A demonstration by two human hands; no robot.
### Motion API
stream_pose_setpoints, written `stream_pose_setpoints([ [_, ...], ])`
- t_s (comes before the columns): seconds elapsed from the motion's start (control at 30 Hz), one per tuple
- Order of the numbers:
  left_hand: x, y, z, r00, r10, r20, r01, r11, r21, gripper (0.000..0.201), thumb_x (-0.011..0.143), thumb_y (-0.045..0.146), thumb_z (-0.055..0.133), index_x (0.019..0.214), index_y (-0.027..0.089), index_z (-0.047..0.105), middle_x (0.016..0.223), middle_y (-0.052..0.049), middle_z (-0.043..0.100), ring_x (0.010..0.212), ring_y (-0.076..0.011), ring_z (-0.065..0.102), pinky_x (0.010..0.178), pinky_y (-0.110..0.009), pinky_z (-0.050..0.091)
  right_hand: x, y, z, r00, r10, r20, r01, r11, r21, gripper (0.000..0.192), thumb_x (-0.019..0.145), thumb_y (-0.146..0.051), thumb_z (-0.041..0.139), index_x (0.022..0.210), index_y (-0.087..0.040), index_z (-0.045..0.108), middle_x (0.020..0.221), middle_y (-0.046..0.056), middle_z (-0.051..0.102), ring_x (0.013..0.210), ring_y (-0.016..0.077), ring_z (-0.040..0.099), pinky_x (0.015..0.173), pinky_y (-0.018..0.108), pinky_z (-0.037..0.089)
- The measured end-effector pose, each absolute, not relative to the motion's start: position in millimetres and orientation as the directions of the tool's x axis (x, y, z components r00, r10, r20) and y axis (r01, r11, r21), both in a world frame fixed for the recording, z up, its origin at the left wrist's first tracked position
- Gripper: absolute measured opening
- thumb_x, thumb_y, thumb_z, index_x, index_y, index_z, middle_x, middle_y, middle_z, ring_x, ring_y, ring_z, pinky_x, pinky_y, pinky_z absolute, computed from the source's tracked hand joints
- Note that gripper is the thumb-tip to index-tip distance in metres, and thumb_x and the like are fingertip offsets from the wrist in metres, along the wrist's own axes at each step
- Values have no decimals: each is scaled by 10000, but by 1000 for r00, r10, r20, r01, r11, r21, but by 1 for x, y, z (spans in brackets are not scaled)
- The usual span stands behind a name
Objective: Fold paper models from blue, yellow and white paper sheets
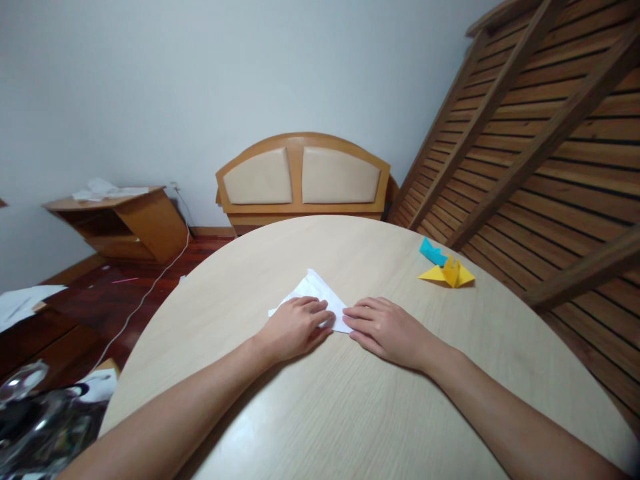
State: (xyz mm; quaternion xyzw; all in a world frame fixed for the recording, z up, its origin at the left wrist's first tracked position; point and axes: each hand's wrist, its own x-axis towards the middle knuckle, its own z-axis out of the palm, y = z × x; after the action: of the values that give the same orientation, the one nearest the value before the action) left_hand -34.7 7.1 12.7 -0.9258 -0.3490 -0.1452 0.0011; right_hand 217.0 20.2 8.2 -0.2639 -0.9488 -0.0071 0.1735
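A folded sheet of white paper (314, 283) lies on the round table, its outline roughly a triangle pointing away from me. My left hand (299, 323) rests palm down across the paper's near left part, fingers stretched out and covering some of it. On the right, my right hand (387, 330) lies flat with its fingertips on the paper's right corner. Neither hand is closed around anything. The paper's near edge is partly hidden under the left hand.
Towards the table's (350, 413) right rim stand a yellow origami figure (451, 273) and a blue folded paper piece (432, 253). A slatted wooden frame (540, 147) leans at the right. Beyond the table is a headboard (300, 175); a low cabinet (150, 227) stands left.
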Motion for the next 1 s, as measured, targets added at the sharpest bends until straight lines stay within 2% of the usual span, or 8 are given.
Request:
stream_pose_setpoints([
  [0.1,-35,10,11,722,635,273,644,-762,70,217,1026,336,475,1044,209,649,1034,-74,714,1039,-227,672,935,-377,508,216,20,9,-805,490,334,506,861,-43,225,976,-231,565,1124,-193,730,1127,63,765,981,254,669,876,430,521],
  [0.23,-32,12,11,710,646,281,669,-743,17,263,1040,324,452,959,180,657,941,-76,720,957,-217,691,899,-364,511,214,19,11,-783,527,329,533,842,-82,208,961,-171,542,1017,-181,743,1054,72,774,928,244,691,837,402,522],
  [0.4,-27,9,20,685,698,207,725,-681,-102,355,1050,333,433,832,145,643,774,-72,709,755,-208,690,776,-349,518,211,18,15,-716,639,281,596,769,-229,194,953,-145,519,952,-173,711,909,70,743,842,216,667,779,352,507],
  [0.5,-28,5,28,687,709,161,727,-665,-173,306,1035,274,464,815,146,634,710,-59,692,678,-201,674,726,-337,507,211,17,16,-692,665,281,587,745,-318,171,950,-151,518,916,-181,683,894,63,709,850,206,637,785,339,498],
  [0.63,-32,1,37,717,674,177,695,-673,-252,207,1008,244,515,857,160,628,740,-57,689,735,-221,669,766,-358,512,209,17,15,-696,658,287,546,745,-384,164,938,-145,521,865,-196,659,874,57,672,875,214,603,808,355,495],
  [0.77,-38,3,40,731,643,227,680,-665,-308,174,990,249,552,864,162,636,805,-65,688,885,-245,646,935,-406,478,207,17,11,-691,654,309,522,746,-413,154,934,-141,525,886,-206,656,1012,76,652,1040,237,567,934,391,477],
  [0.87,-40,6,35,738,630,244,675,-678,-291,114,982,225,562,947,157,647,952,-73,692,996,-249,621,1018,-423,430,208,18,7,-669,678,303,552,727,-408,140,946,-167,526,872,-203,639,1102,90,621,1137,248,526,997,411,454],
  [1.0,-41,13,25,722,667,185,692,-698,-184,129,998,225,537,1050,177,645,993,-61,680,933,-220,632,890,-371,480,208,17,3,-651,704,284,598,706,-381,135,953,-191,519,857,-200,614,1165,107,585,1174,256,505,1028,435,435],
])
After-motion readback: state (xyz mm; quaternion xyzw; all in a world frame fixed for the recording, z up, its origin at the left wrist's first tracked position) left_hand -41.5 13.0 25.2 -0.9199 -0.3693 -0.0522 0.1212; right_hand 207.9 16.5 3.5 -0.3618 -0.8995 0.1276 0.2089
